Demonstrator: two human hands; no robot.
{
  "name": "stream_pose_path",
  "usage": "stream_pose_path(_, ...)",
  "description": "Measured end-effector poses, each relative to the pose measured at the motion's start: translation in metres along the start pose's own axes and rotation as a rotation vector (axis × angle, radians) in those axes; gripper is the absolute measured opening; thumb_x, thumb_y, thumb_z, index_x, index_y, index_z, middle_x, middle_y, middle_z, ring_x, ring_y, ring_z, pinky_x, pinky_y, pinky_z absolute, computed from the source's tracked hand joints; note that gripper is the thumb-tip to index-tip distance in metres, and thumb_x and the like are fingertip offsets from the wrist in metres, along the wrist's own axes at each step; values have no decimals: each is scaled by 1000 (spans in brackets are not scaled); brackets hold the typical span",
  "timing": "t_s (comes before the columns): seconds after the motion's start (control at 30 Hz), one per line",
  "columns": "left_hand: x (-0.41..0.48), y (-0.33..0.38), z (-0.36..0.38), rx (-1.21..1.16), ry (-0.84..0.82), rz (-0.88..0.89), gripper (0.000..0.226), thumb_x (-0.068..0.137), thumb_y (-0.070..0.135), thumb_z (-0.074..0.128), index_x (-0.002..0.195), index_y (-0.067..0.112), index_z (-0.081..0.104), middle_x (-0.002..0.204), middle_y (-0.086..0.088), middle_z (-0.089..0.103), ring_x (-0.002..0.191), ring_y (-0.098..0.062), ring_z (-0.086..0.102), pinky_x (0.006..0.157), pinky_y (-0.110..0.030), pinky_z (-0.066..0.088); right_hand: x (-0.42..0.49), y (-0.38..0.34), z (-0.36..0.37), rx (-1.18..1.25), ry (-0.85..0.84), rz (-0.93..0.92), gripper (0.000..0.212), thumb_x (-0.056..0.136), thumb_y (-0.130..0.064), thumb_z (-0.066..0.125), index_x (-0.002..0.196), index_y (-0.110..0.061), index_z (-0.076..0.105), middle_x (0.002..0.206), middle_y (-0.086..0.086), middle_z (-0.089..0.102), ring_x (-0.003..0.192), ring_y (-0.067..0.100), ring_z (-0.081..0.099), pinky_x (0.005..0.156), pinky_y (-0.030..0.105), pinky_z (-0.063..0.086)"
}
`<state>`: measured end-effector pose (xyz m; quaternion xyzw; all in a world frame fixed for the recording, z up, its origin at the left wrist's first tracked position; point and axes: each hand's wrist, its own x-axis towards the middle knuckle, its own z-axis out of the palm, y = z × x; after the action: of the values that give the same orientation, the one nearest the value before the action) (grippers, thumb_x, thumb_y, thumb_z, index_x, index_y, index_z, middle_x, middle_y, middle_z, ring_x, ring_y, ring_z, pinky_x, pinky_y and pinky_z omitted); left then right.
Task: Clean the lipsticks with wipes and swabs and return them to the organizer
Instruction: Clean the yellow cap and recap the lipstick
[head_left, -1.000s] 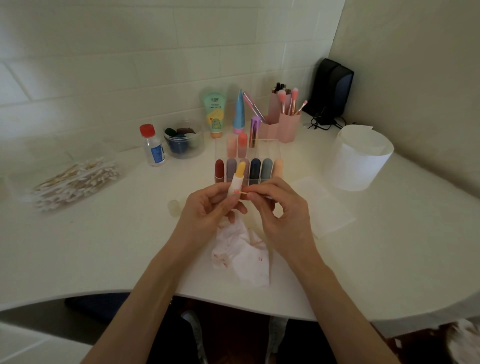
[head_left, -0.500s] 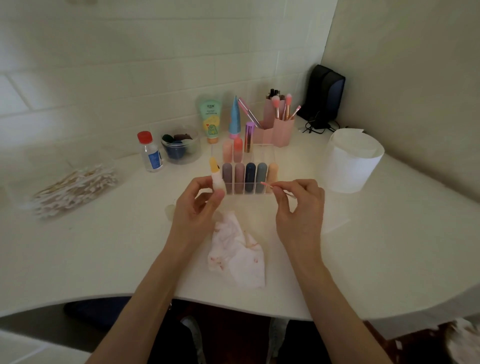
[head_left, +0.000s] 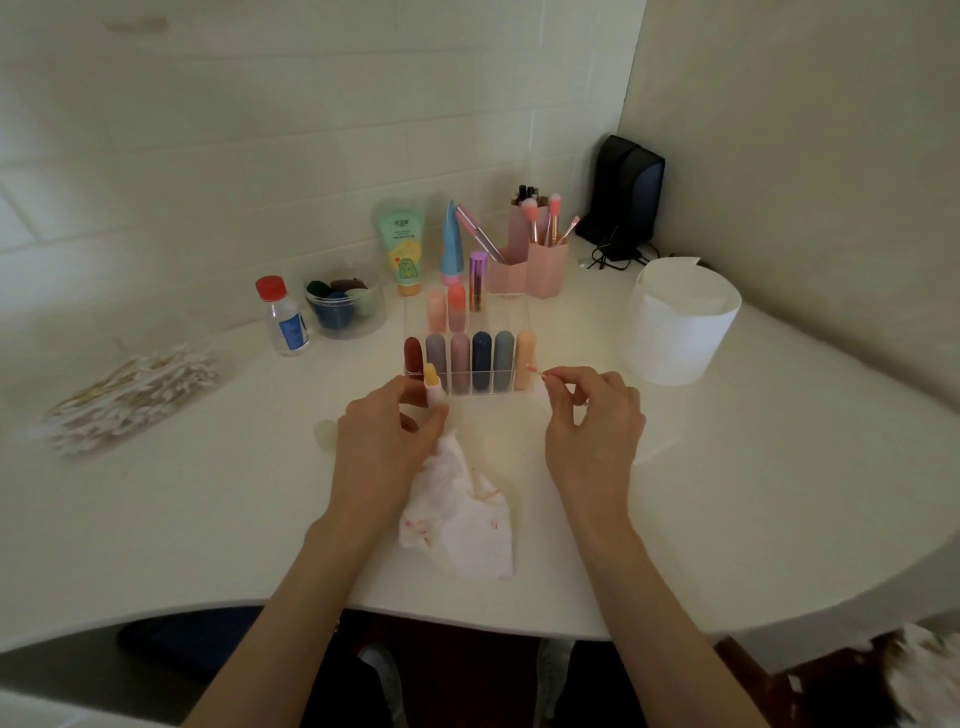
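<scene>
Now the left hand (head_left: 389, 436) clasps a white-tubed, yellow-tipped lipstick (head_left: 432, 387) upright — just before the clear acrylic organizer's (head_left: 498, 312) left end, likely nearest for returning; the right hand's (head_left: 592, 421) fingers (head_left: 558, 375) pinch a pink-stained cotton swab (head_left: 537, 370) by its right end.

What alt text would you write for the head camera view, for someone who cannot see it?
A person's left hand holds a yellow-tipped lipstick while the right hand pinches a cotton swab in front of a clear organizer of lipsticks on a white table. A stained wipe lies nearby.
</scene>
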<state>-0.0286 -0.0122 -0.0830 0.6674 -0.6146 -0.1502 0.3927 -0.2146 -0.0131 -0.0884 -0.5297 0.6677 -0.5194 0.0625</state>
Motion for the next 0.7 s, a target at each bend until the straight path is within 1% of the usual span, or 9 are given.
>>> stream_pose_path(0.03, 1, 0, 2, 13, 1, 8, 28, 93, 44, 69, 107, 21, 72, 93, 8, 74, 76, -11, 68, 82, -34, 59, 0, 0, 0, 1, 0, 2, 9, 99, -24, 66, 101, -26, 74, 87, -10, 53, 88, 13, 46, 76, 25, 22)
stream_pose_path(0.07, 1, 2, 3, 31, 4, 13, 30, 92, 44, 69, 108, 19, 73, 95, 3, 76, 79, -16, 70, 85, -37, 58, 0, 0, 0, 3, 0, 1, 9, 99, -24, 66, 101, -26, 74, 87, -10, 53, 88, 13, 46, 76, 25, 22)
stream_pose_path(0.1, 2, 3, 4, 48, 7, 16, 31, 92, 45, 68, 109, 19, 74, 96, 1, 76, 81, -18, 70, 88, -37, 57, 0, 0, 1, 4, -2, -1, 9, 99, -24, 66, 101, -26, 74, 87, -10, 53, 88, 13, 47, 77, 25, 22)
stream_pose_path(0.17, 4, 0, 8, 82, 0, 21, 32, 92, 47, 68, 110, 21, 73, 99, 1, 76, 84, -18, 70, 89, -31, 53, -1, 0, 2, 5, -11, -9, 8, 99, -24, 66, 101, -26, 74, 88, -10, 54, 89, 13, 48, 77, 24, 22)
stream_pose_path(0.27, 6, -5, 12, 125, -2, 28, 32, 93, 46, 67, 112, 20, 71, 101, 1, 71, 87, -19, 66, 86, -30, 49, -2, 1, 3, 0, -19, -25, 8, 99, -24, 66, 101, -27, 73, 89, -10, 55, 89, 14, 49, 77, 24, 22)
stream_pose_path(0.37, 7, -6, 15, 147, -4, 26, 33, 92, 46, 67, 112, 20, 70, 98, 2, 67, 85, -18, 63, 81, -29, 51, -3, 1, 3, 6, -16, -28, 8, 99, -24, 66, 101, -27, 73, 89, -11, 54, 88, 13, 48, 78, 23, 22)
stream_pose_path(0.5, 6, -9, 13, 140, -27, 47, 32, 92, 44, 68, 113, 20, 70, 96, 1, 68, 83, -19, 64, 81, -37, 56, -3, 0, 3, 14, -17, -31, 8, 99, -24, 66, 101, -26, 74, 88, -10, 54, 87, 13, 48, 78, 23, 23)
stream_pose_path(0.6, 5, -8, 9, 92, -42, 34, 32, 92, 41, 70, 116, 20, 69, 99, 1, 68, 85, -17, 63, 84, -31, 52, -3, 0, 2, 4, -21, -35, 8, 99, -24, 67, 102, -26, 74, 90, -9, 55, 88, 14, 49, 77, 23, 22)
stream_pose_path(0.7, 3, -6, 4, 20, -70, -14, 33, 90, 36, 74, 119, 23, 67, 96, 5, 67, 82, -14, 63, 84, -34, 57, -3, -1, 2, 7, -20, -30, 7, 99, -24, 67, 101, -26, 74, 90, -8, 56, 88, 14, 50, 77, 22, 21)
